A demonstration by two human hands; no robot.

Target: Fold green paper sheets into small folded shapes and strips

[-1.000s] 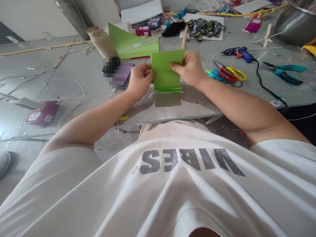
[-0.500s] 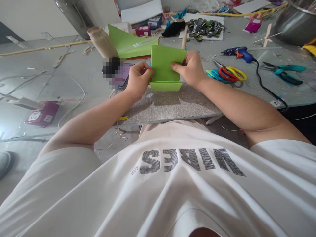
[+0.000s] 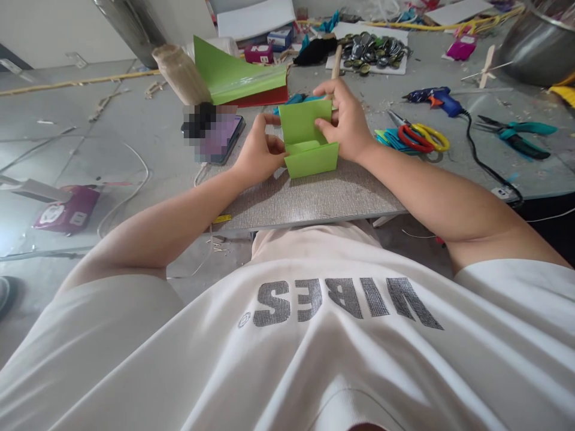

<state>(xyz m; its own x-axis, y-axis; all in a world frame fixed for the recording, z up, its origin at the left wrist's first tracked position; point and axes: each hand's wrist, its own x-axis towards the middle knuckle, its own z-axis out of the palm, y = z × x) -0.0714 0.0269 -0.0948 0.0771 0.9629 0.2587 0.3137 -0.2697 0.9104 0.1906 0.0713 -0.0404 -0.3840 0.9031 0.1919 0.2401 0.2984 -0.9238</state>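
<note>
Hands (image 3: 260, 149) (image 3: 354, 126) on green paper (image 3: 311, 163), pot (image 3: 534, 51) with unclear contents (image 3: 559, 8)

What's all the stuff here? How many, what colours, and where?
Folded paper: one, green, centre.
Large sheet: one, green, behind that.
Red piece: one, red, beneath that sheet.
Phone: one, purple screen, left, partly pixelated.
Container: one, beige, beyond the phone.
Scissors: seemingly one pair, red and yellow, right of centre.
Glue gun: one, blue, beyond the scissors.
Pliers: one pair, teal, right of the scissors.
Bottle caps: many, mostly silver, back.
Pot: one, silver, far right.
Joined sticks: some, pale, beside the pot.
Purple box: one, purple, far left.
Small clutter: many, mixed colours, back.
Table: one, grey, underneath.
Shirt: one, white, bottom.
Left hand: one, bare, on the paper's left side.
Right hand: one, bare, on the paper's right side.
</note>
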